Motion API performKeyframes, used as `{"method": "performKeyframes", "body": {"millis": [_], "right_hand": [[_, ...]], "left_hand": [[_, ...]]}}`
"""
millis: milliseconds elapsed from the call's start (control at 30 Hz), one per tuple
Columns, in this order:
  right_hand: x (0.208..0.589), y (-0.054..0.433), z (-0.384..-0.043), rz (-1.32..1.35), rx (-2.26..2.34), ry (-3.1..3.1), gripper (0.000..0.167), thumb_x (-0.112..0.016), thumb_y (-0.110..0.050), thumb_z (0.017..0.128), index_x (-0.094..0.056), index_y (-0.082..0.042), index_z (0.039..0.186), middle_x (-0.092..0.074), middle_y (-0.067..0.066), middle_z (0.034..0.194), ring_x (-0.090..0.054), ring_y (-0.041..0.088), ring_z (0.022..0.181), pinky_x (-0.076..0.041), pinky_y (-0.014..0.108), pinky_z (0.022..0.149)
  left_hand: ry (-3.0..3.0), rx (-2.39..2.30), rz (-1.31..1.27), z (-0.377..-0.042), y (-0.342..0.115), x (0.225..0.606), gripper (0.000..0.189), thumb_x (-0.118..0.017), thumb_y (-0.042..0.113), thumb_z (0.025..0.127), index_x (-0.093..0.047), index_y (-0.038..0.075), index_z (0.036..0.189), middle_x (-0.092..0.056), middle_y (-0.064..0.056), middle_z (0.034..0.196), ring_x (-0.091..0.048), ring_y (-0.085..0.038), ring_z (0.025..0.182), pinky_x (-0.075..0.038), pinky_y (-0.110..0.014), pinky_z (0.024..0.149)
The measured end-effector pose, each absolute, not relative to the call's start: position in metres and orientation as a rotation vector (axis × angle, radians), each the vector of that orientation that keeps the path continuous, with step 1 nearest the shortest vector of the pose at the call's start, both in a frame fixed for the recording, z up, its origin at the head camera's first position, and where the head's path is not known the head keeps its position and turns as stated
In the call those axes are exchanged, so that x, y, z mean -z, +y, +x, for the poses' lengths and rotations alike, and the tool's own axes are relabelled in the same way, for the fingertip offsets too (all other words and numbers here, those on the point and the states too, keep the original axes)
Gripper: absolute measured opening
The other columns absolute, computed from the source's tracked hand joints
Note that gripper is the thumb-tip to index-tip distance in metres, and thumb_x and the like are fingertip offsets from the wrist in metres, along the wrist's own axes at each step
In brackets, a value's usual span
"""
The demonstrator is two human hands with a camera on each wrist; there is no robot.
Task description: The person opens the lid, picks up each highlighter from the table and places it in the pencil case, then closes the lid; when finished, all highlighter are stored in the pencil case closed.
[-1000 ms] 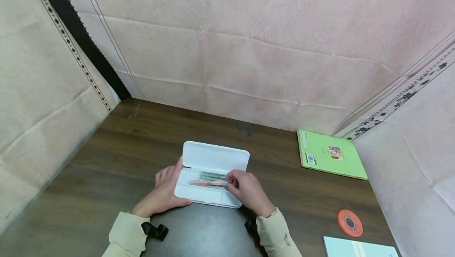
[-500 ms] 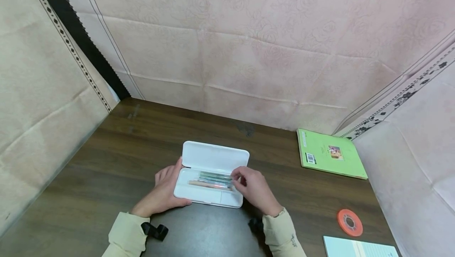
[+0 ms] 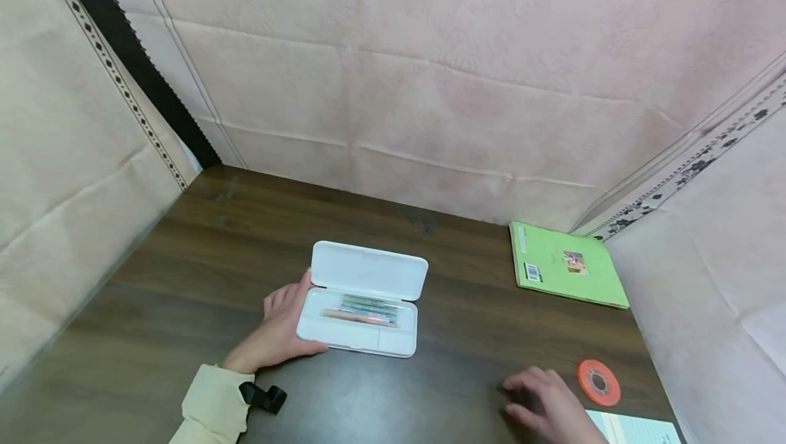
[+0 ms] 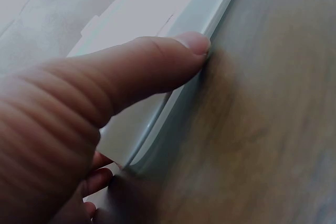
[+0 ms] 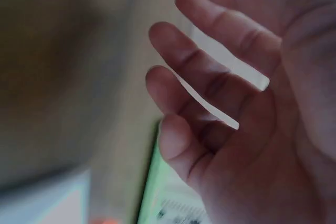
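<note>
A white pencil case (image 3: pixel 350 340) lies on the table in the head view, its lid (image 3: pixel 368 271) raised. Several slim pens (image 3: pixel 362 316) sit side by side in it. My left hand (image 3: pixel 276 335) grips the case's left end; in the left wrist view its thumb (image 4: pixel 152 64) presses on the near edge while other fingertips (image 4: pixel 97 181) show around the end. Over at the right, my right hand (image 3: pixel 549 406) holds nothing, its fingers loosely bent and apart in the right wrist view. It is nearest to an orange ring-shaped roll (image 3: pixel 598 382) and a light blue notebook (image 3: pixel 638 428), which it partly covers.
A green book (image 3: pixel 568 265) lies at the back right of the wooden table (image 3: pixel 245 239), near the cloth wall (image 3: pixel 430 110). Cloth also hangs along the left and right sides. The notebook runs out of the head view at the bottom.
My right hand has let go of the pens in the case and moved right and nearer, toward the notebook. My left hand stays on the case.
</note>
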State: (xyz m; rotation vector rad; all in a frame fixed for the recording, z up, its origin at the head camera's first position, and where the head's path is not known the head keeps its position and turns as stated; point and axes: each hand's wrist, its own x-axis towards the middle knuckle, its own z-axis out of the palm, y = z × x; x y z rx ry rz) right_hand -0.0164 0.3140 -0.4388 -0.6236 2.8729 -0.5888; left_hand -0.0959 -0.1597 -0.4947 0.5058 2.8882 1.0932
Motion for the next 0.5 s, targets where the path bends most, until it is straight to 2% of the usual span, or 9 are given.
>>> {"method": "performKeyframes", "body": {"millis": [100,233,500], "right_hand": [[0.458,0.335,0.001,-0.725,0.632,2.838,0.021,-0.078,-0.033,0.083,-0.07,-0.024,0.1,-0.064,-0.013,0.094,-0.054,0.002,0.084,-0.042,0.026,0.066],[0.476,0.345,0.017,-0.886,0.676,2.95,0.023,-0.082,-0.024,0.078,-0.069,-0.027,0.096,-0.059,-0.018,0.09,-0.049,-0.004,0.078,-0.034,0.024,0.061],[0.484,0.343,0.023,-0.884,0.701,3.04,0.028,-0.084,-0.018,0.074,-0.065,-0.032,0.088,-0.052,-0.023,0.087,-0.043,-0.006,0.073,-0.031,0.022,0.059]], "left_hand": [[2.876,-1.09,0.498,-0.096,-0.16,0.493,0.129,-0.087,0.048,0.067,-0.007,0.001,0.156,-0.041,-0.021,0.143,-0.026,-0.042,0.129,-0.013,-0.058,0.101],[2.862,-1.091,0.494,-0.097,-0.16,0.493,0.129,-0.087,0.048,0.067,-0.006,0.002,0.157,-0.04,-0.022,0.143,-0.025,-0.042,0.13,-0.012,-0.058,0.102],[2.865,-1.082,0.486,-0.097,-0.16,0.493,0.129,-0.087,0.049,0.067,-0.007,0.002,0.157,-0.041,-0.021,0.143,-0.027,-0.042,0.13,-0.013,-0.058,0.102]]}}
